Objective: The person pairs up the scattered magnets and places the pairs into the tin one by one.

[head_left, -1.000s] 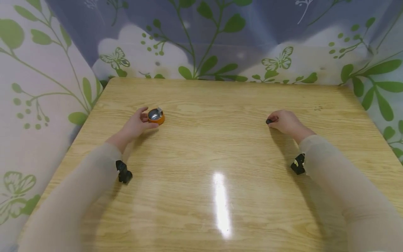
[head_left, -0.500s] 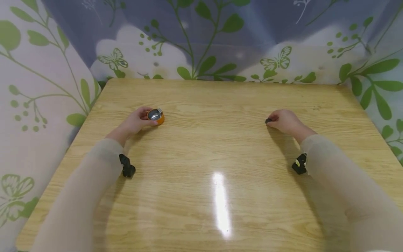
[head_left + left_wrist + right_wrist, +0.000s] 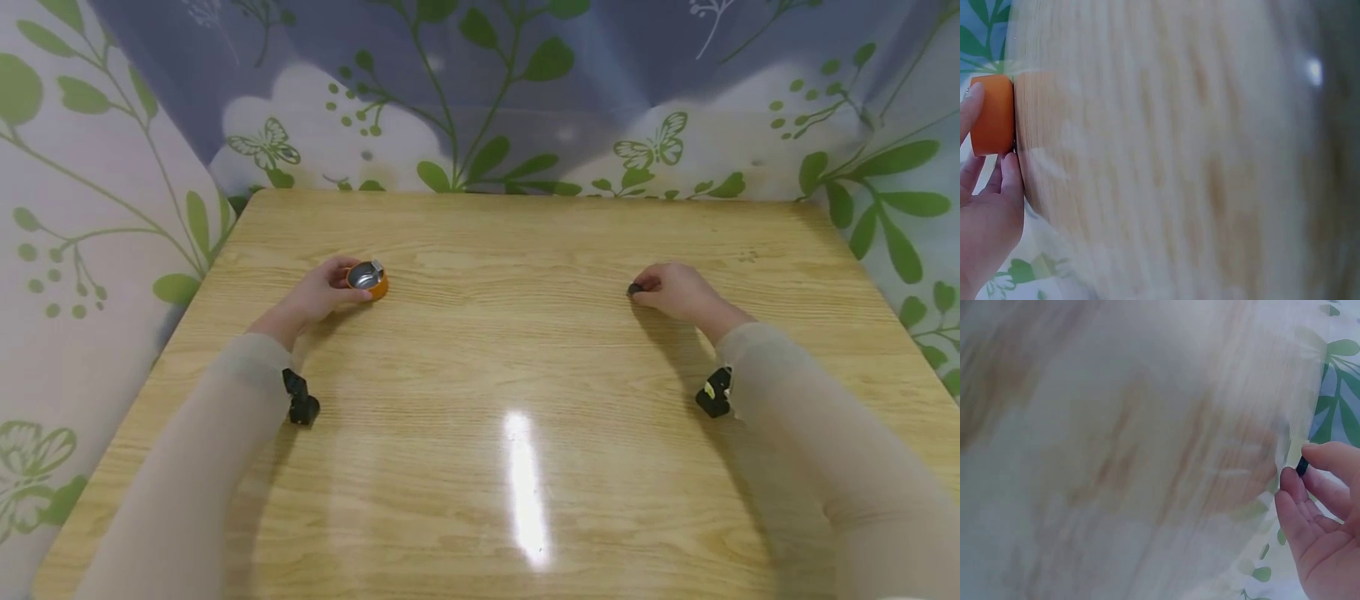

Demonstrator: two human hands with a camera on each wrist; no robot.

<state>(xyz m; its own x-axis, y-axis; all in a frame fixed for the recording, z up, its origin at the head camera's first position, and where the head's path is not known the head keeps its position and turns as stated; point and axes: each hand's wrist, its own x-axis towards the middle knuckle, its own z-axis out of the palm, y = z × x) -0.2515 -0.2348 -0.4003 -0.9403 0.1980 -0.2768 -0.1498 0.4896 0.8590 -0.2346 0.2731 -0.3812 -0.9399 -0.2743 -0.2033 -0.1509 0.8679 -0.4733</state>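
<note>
At the left of the head view, a round orange ashtray [image 3: 367, 280] with a shiny metal bowl and a small metal rest on its rim sits upright on the table. My left hand [image 3: 317, 293] grips it from the left, thumb on the near side, fingers behind. In the left wrist view the orange wall of the ashtray [image 3: 994, 115] shows between thumb and fingers, its base at the tabletop. Over on the right, my right hand [image 3: 681, 292] pinches a small black piece [image 3: 634, 289] between thumb and fingertips. Its kind is unclear; the right wrist view shows only a thin dark edge.
The wood-grain table [image 3: 465, 358] reflects a bright streak of light near its front middle. Patterned fabric [image 3: 510, 100] with leaves and butterflies rises along the back and both sides. A black camera [image 3: 302, 400] is fixed at the left wrist, another black camera [image 3: 714, 393] at the right.
My left hand has closed from loosely around the ashtray to gripping it. The right hand still pinches the black piece, almost unmoved. The head view has shifted slightly.
</note>
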